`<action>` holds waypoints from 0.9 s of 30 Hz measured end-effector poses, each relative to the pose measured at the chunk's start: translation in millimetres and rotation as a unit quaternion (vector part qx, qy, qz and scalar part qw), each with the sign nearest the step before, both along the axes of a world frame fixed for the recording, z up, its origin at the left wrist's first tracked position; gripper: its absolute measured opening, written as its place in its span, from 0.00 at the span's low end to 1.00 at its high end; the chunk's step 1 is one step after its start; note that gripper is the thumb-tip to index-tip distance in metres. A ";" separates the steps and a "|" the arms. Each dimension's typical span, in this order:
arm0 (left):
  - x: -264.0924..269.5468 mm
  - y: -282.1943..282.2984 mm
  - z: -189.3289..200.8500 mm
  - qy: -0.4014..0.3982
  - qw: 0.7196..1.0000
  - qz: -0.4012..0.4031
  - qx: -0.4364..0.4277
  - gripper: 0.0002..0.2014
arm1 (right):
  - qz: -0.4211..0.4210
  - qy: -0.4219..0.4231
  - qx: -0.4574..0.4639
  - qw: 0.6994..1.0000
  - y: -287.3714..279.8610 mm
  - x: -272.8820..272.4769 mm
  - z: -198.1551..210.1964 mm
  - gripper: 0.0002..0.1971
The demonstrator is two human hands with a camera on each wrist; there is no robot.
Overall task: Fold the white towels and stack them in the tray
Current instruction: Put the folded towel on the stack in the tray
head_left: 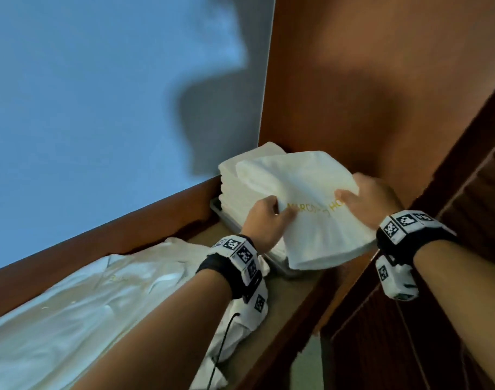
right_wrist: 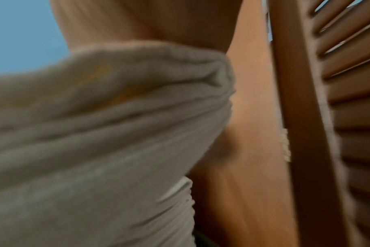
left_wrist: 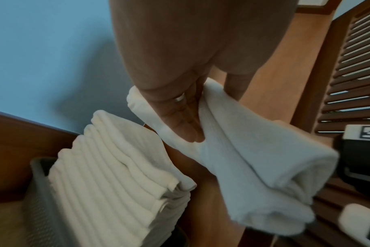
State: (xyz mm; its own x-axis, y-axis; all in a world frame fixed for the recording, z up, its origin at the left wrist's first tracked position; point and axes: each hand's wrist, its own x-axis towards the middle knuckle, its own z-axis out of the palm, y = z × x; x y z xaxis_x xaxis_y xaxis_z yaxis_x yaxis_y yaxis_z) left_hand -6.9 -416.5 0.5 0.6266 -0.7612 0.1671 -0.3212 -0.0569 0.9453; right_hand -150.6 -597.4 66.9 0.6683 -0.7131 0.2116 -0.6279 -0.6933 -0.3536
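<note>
Setting: a wooden shelf (head_left: 282, 288) in a brown cabinet corner, a blue-grey back wall (head_left: 100, 94) behind it, a louvred door (left_wrist: 357, 66) on the right.

Head view, carrier: a grey tray (head_left: 226, 218) sits at the shelf's far right corner, against the side panel; only its rim shows.

Head view, stack: a tall stack of folded towels (head_left: 240, 175) fills the tray.

Head view, held piece: a folded towel (head_left: 319, 215) with gold lettering hangs over the stack's near side, tilted, its far edge over the stack top, its near edge out past the tray's front rim.

Head view, hands: left hand (head_left: 264, 220) pinches the towel's left edge; right hand (head_left: 367, 198) grips its right edge, fingers curled round it. Both sit near the towel's near half.

Key relation: the stack lies ahead of and slightly left of both hands; I judge the towel must travel forward and level out. The left hand is nearer the stack.

In the way: the side panel stands close on the right; the stack's height looks like the main risk of toppling.

Other things: unfolded white cloth (head_left: 80, 311) lies along the shelf's left part.

Left wrist view: fingers (left_wrist: 180, 123) under the fold, thumb (left_wrist: 237, 83) above, clamped on the towel; stack and tray below left.

Right wrist view: blurred; towel fills the frame beneath the palm, and the grip itself is hidden.
</note>
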 end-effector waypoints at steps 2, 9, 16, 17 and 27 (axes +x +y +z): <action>11.9 -30.5 -1.8 0.000 1.000 0.025 0.008 0.15 | 0.015 0.006 -0.007 1.000 -39.2 30.7 1.2 0.13; 57.9 -116.3 -2.9 0.004 0.990 0.128 -0.055 0.12 | 0.074 -0.071 0.007 0.995 -145.5 129.8 5.8 0.15; 83.2 -136.4 -51.8 0.225 0.956 0.181 0.047 0.18 | 0.117 0.028 0.166 0.979 -199.0 192.3 -72.6 0.15; 82.0 -135.4 -58.4 0.250 0.950 0.178 0.065 0.18 | 0.108 0.071 0.176 0.976 -205.5 192.8 -90.1 0.16; 66.8 -137.6 -54.4 0.366 0.911 0.190 0.012 0.18 | 0.098 0.076 0.095 0.988 -226.7 181.5 -107.1 0.15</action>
